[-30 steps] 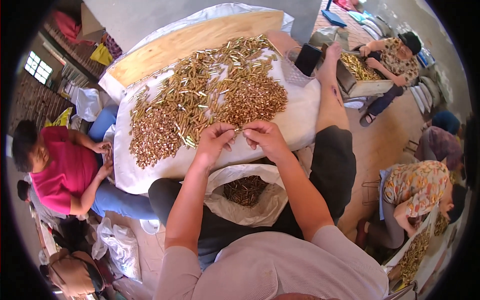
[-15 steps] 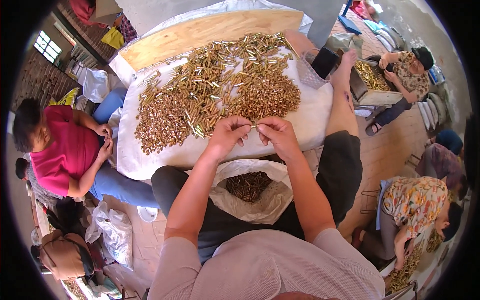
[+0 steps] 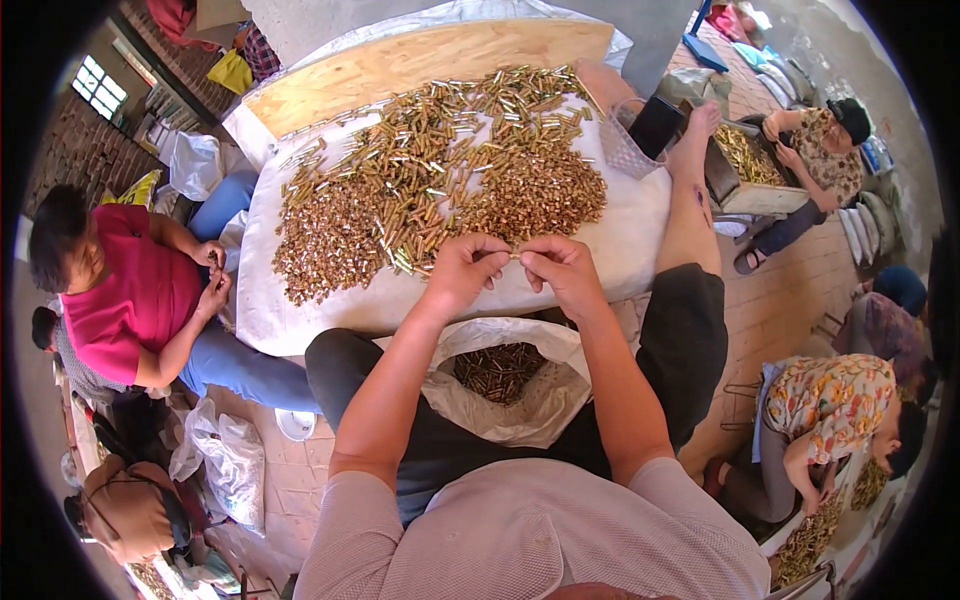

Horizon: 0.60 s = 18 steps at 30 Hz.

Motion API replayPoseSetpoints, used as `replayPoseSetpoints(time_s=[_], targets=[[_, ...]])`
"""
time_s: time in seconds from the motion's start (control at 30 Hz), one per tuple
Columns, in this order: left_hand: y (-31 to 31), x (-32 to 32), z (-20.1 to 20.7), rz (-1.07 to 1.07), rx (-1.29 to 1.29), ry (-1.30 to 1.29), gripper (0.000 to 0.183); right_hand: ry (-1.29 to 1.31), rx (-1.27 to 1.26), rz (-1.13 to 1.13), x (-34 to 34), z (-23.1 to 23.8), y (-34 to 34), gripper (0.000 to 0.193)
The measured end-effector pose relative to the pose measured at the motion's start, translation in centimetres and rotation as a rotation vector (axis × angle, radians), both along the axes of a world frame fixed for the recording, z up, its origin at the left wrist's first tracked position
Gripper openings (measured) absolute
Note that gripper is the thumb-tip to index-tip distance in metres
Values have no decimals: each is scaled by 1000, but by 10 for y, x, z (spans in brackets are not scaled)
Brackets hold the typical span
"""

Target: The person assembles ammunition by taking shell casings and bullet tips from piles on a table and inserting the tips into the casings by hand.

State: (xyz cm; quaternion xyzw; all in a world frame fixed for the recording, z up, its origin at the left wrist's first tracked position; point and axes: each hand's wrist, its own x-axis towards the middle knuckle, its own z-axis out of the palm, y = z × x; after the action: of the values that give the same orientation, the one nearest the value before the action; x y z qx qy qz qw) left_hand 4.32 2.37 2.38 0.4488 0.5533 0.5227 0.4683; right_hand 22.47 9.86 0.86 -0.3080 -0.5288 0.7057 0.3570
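Observation:
My left hand (image 3: 468,270) and my right hand (image 3: 558,272) meet over the table's near edge, thumbs and forefingers pinched. Between the fingertips is a small brass-coloured metal piece (image 3: 515,255), mostly hidden by the fingers. Just past my hands lie heaps on the white-covered table (image 3: 262,318): short copper-coloured pieces (image 3: 325,245) on the left, more short pieces (image 3: 540,195) on the right, and longer gold-coloured metal tubes (image 3: 410,140) in the middle and behind. Below my wrists, between my legs, an open white sack (image 3: 560,400) holds darker slim metal pieces (image 3: 500,370).
A wooden board (image 3: 430,65) edges the table's far side. A clear plastic basket (image 3: 622,140) and a dark phone-like object (image 3: 655,125) sit at the far right. A person in a pink shirt (image 3: 135,285) works at the left; another person (image 3: 830,150) sits by a wooden box (image 3: 765,195).
My hands stay pinched together at nearly the same place, with slight finger movement around the small metal piece. The whole view has shifted slightly.

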Motion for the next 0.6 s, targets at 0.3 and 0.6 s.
replayPoseSetpoints(time_s=[0.3,0.6], targets=[[-2,4,4,-15,4,-98,9,131,-153,62,7,-2,1,12],[-3,20,4,-42,-10,-382,10,365,-376,167,9,-11,1,11]])
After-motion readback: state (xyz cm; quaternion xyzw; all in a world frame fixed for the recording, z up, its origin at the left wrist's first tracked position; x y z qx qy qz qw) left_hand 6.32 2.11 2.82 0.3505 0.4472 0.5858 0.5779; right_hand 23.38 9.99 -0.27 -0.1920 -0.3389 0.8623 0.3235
